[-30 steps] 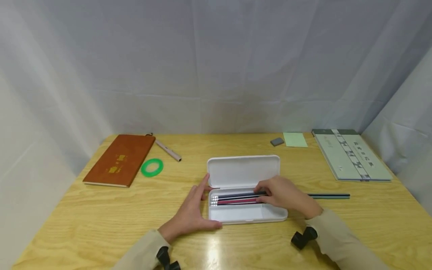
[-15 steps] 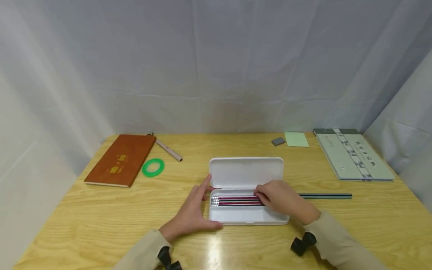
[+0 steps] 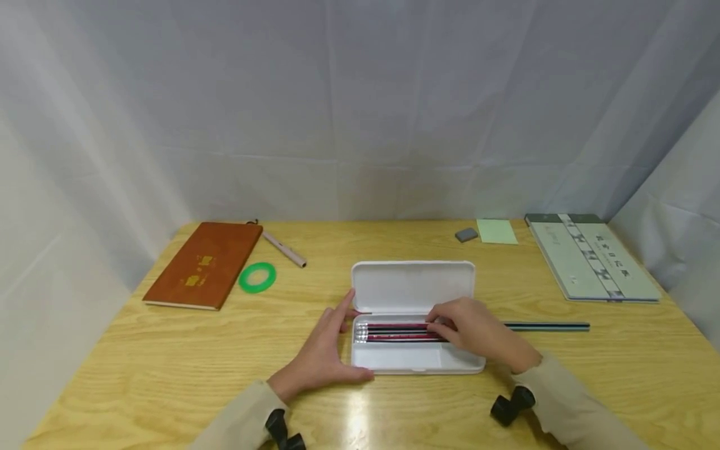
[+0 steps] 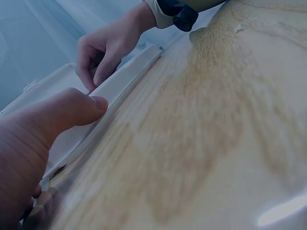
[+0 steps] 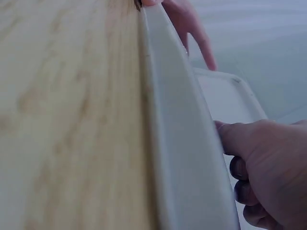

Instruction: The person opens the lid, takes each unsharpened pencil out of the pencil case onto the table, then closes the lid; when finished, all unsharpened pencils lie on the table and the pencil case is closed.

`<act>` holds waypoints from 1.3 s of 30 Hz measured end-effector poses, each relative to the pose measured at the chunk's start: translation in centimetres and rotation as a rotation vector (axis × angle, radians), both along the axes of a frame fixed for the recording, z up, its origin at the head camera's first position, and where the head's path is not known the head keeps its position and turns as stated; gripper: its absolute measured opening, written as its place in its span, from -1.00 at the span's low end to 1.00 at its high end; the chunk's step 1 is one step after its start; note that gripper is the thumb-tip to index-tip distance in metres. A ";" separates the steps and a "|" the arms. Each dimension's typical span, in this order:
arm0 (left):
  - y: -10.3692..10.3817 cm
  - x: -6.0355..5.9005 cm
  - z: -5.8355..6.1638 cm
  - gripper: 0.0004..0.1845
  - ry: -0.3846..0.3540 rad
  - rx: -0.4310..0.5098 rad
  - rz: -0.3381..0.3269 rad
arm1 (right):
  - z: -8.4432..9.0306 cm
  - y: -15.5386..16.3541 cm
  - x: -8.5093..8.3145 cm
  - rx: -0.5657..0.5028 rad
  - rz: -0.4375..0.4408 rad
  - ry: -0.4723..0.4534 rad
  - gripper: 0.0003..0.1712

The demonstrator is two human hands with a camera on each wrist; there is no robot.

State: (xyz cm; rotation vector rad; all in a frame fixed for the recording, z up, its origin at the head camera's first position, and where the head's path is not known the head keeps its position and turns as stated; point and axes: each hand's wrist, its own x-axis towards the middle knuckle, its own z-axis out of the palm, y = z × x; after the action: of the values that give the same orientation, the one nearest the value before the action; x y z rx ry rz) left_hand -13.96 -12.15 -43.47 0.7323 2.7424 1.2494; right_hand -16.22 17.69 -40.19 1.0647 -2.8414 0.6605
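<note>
An open white pencil case point(image 3: 413, 286) lies at the table's middle, its lid tipped back. Several pencils point(image 3: 394, 332), red and black, lie in a row in its tray. My right hand point(image 3: 475, 331) reaches into the tray from the right, fingers curled down onto the pencils' right ends. In the right wrist view those fingers point(image 5: 268, 167) bend over the case wall point(image 5: 177, 134). At the case's left end rests my left hand point(image 3: 326, 350), thumb along the front wall and fingers straight against the end. The left wrist view shows that thumb point(image 4: 72, 110) pressed on the case point(image 4: 124, 81).
One more pencil point(image 3: 548, 325) lies on the table right of the case. At the back left are a brown notebook point(image 3: 204, 265), a green tape ring point(image 3: 257, 277) and a pen point(image 3: 284, 250). At the back right are a grey eraser point(image 3: 466, 235), a green note pad point(image 3: 497, 231) and a green-grey book point(image 3: 593, 256).
The pencils under my right hand have settled into a flat row in the tray. My left hand has stayed at the case's left end.
</note>
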 end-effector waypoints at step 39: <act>0.2 -0.1 -0.1 0.47 -0.023 0.001 0.009 | -2.5 16.6 4.3 -0.104 -0.329 0.166 -0.72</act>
State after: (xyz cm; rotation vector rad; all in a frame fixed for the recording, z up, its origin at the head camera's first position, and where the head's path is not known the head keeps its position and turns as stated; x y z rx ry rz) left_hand -14.07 -11.99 -43.55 0.7014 2.7300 1.2529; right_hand -11.92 34.28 -42.69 0.5856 -2.7120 0.6476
